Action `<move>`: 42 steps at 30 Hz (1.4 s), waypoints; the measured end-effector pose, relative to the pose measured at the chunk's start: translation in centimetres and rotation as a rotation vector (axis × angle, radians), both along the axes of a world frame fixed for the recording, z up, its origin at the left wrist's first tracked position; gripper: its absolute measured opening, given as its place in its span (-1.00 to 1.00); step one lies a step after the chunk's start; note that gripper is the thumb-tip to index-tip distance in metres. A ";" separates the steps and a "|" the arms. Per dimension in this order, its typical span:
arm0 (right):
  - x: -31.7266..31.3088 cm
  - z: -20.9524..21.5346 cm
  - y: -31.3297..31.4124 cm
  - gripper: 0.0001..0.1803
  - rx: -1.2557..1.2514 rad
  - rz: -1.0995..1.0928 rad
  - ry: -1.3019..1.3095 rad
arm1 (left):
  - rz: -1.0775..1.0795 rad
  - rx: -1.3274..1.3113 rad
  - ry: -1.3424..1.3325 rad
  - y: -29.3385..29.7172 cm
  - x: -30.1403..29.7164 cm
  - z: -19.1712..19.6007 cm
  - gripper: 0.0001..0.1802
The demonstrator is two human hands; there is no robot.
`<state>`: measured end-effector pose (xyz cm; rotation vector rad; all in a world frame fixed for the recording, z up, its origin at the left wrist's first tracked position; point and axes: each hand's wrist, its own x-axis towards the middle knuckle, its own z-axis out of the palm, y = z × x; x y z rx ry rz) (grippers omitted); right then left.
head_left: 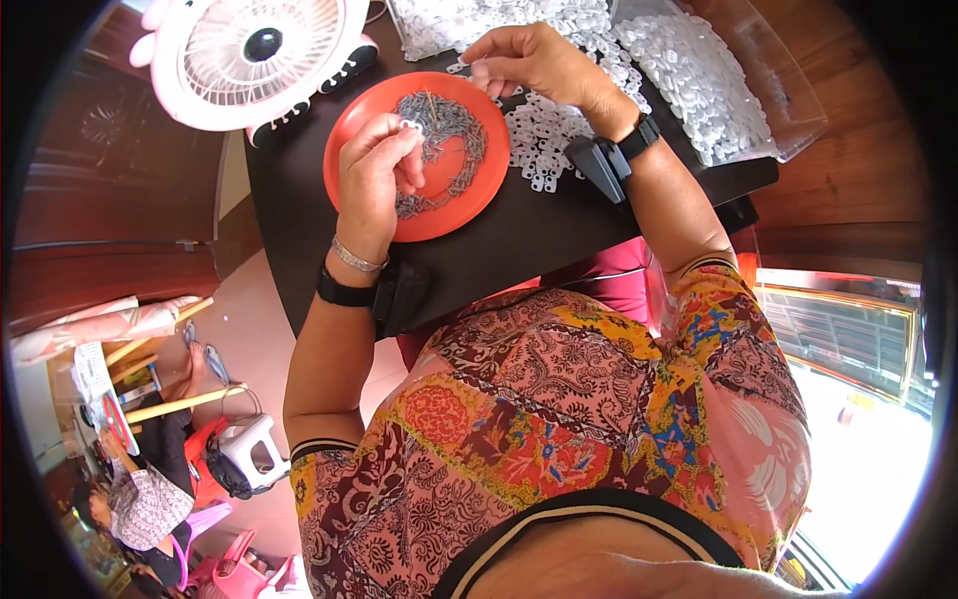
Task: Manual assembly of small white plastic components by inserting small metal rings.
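Observation:
My left hand [375, 178] is closed in a pinch over the left side of an orange-red plate [344, 150]. A small white plastic piece [410, 125] sticks out at its fingertips. Grey screw-like pieces [461, 128] lie heaped in a ring on the plate. My right hand [544, 68] hovers beyond the plate's far right rim, thumb and fingers drawn together. Whatever its fingertips hold, if anything, is too small to make out. Beneath and beside that hand spreads a loose pile of flat white plastic pieces [547, 140] with holes, on the dark table [519, 245].
A clear tray [798, 125] of white pieces stands at the right, and more white pieces [499, 22] fill the far side. A pink-and-white fan [261, 60] occupies the far left. At lower left, another person [150, 504] sits near a white stool [254, 454].

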<state>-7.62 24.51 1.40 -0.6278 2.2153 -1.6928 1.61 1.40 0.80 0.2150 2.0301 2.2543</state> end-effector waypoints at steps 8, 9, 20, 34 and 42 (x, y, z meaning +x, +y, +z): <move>3.2 -0.1 -3.7 -0.82 -0.155 0.139 -0.063 | -0.061 0.144 -0.048 0.0 -0.1 -0.3 -0.82; 3.3 -0.2 -3.9 -0.81 -0.161 0.152 -0.066 | -0.057 0.142 -0.047 -0.1 -0.2 -0.3 -0.82; 3.6 -0.4 -4.3 -0.78 -0.197 0.167 -0.029 | -0.069 0.244 -0.047 -0.4 -0.3 -0.6 -0.82; 3.9 -0.3 -4.4 -0.85 -0.119 0.148 -0.019 | -0.082 0.238 -0.028 -0.1 -0.4 -0.8 -0.81; 3.8 -0.2 -4.4 -0.79 -0.094 0.182 -0.058 | -0.064 0.192 -0.005 0.1 -0.2 -0.6 -0.80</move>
